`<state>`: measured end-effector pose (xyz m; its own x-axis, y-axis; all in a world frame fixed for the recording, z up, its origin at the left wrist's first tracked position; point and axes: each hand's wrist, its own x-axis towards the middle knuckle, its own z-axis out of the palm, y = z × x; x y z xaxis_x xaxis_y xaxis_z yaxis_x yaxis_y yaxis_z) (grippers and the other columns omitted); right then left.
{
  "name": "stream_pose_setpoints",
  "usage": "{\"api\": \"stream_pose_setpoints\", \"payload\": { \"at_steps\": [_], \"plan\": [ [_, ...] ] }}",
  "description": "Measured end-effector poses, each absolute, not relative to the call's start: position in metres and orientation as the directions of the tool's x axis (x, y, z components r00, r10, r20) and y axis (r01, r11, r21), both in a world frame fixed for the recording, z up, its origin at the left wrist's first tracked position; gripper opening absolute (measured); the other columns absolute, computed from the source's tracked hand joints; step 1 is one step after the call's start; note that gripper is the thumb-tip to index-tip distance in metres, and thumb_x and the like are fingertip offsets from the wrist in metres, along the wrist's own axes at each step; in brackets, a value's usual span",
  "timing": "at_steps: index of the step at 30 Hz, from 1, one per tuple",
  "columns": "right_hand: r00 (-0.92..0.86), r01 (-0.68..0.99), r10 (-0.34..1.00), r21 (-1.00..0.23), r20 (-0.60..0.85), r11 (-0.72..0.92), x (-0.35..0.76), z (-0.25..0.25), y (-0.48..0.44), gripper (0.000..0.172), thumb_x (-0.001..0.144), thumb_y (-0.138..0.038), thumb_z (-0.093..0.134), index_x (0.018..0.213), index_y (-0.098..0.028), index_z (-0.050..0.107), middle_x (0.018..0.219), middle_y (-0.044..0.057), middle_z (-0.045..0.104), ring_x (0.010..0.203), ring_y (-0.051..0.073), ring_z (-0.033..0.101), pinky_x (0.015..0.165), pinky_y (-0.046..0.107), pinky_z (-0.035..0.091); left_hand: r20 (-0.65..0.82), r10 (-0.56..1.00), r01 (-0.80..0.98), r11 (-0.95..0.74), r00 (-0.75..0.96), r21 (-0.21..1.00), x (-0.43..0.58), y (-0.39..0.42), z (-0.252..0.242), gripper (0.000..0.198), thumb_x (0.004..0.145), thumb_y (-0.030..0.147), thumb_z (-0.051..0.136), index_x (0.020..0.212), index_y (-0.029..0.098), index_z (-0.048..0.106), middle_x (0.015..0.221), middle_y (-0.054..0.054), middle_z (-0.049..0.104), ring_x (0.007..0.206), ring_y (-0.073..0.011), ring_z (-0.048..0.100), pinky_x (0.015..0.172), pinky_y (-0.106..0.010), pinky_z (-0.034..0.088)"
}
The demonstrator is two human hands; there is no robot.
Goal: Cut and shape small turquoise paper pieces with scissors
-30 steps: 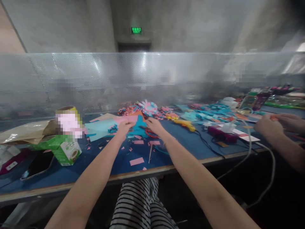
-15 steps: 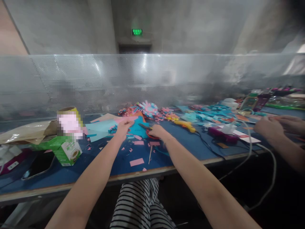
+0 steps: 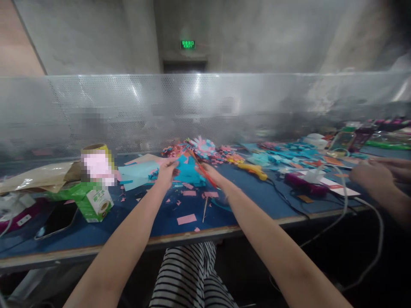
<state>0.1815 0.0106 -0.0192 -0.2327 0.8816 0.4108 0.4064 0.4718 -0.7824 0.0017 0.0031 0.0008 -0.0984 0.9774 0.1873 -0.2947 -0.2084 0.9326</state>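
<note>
My left hand (image 3: 167, 171) pinches the left edge of a piece of bright blue paper (image 3: 185, 167) over the blue table. A pair of scissors (image 3: 209, 176) with orange-red handles is held in my right hand (image 3: 214, 173), the blades pointing up and away beside the paper's right edge. Blur keeps me from telling how far the blades are apart. Behind the paper lies a pink, white and blue paper flower (image 3: 204, 146). Pale blue sheets (image 3: 136, 173) rest left of my left hand, and pink scraps (image 3: 186, 219) lie in front.
A yellow glue gun (image 3: 252, 169) with a dark cord lies to the right, near blue paper pieces (image 3: 289, 154) and a purple tissue pack (image 3: 306, 185). On the left are a green box (image 3: 93, 204) and a phone (image 3: 57, 219). Another person's hands (image 3: 374, 175) work at far right.
The scissors have turned from lying across the blue paper to pointing up and away. The blue paper's held edge has shifted slightly. The whole view has moved a little.
</note>
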Motion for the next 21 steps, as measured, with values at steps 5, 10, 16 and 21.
{"api": "stream_pose_setpoints", "payload": {
  "at_steps": [5, 10, 16, 21],
  "plan": [
    [-0.286, 0.502, 0.908, -0.759, 0.305, 0.413, 0.1796, -0.0181, 0.007, 0.046, 0.067, -0.06, 0.05, 0.077, -0.016, 0.055, 0.066, 0.0, 0.052, 0.06, 0.012, 0.046, 0.055, 0.025, 0.036, 0.265, 0.954, -0.232, -0.291, -0.139, 0.928, 0.0006, 0.0045, -0.0021, 0.033, 0.047, 0.035, 0.072, 0.066, 0.016, 0.053, 0.046, 0.007, 0.047, 0.037, -0.006, 0.047, 0.037, -0.017, 0.033],
    [-0.283, 0.5, 0.913, -0.768, 0.293, 0.401, 0.1788, -0.0177, 0.0057, 0.046, 0.065, -0.059, 0.052, 0.079, -0.015, 0.056, 0.07, 0.002, 0.054, 0.063, 0.013, 0.048, 0.058, 0.025, 0.037, 0.269, 0.954, -0.247, -0.296, -0.135, 0.923, 0.001, 0.0056, -0.0036, 0.032, 0.048, 0.034, 0.072, 0.068, 0.016, 0.054, 0.047, 0.007, 0.05, 0.039, -0.0063, 0.049, 0.038, -0.017, 0.036],
    [-0.308, 0.493, 0.912, -0.774, 0.272, 0.398, 0.1781, -0.0191, 0.006, 0.051, 0.066, -0.063, 0.046, 0.079, -0.015, 0.054, 0.06, -0.002, 0.047, 0.056, 0.011, 0.043, 0.054, 0.024, 0.034, 0.27, 0.954, -0.246, -0.294, -0.127, 0.924, 0.0028, 0.0065, -0.0049, 0.031, 0.048, 0.033, 0.072, 0.062, 0.016, 0.051, 0.046, 0.006, 0.049, 0.041, -0.0067, 0.05, 0.04, -0.018, 0.036],
    [-0.312, 0.502, 0.905, -0.759, 0.288, 0.414, 0.1774, -0.0171, 0.0039, 0.053, 0.066, -0.066, 0.043, 0.074, -0.014, 0.053, 0.061, -0.001, 0.045, 0.055, 0.01, 0.04, 0.053, 0.024, 0.033, 0.261, 0.958, -0.256, -0.283, -0.117, 0.924, 0.0026, 0.0066, -0.0047, 0.029, 0.048, 0.031, 0.072, 0.062, 0.015, 0.053, 0.045, 0.006, 0.049, 0.041, -0.0072, 0.05, 0.041, -0.018, 0.037]
  ]
}}
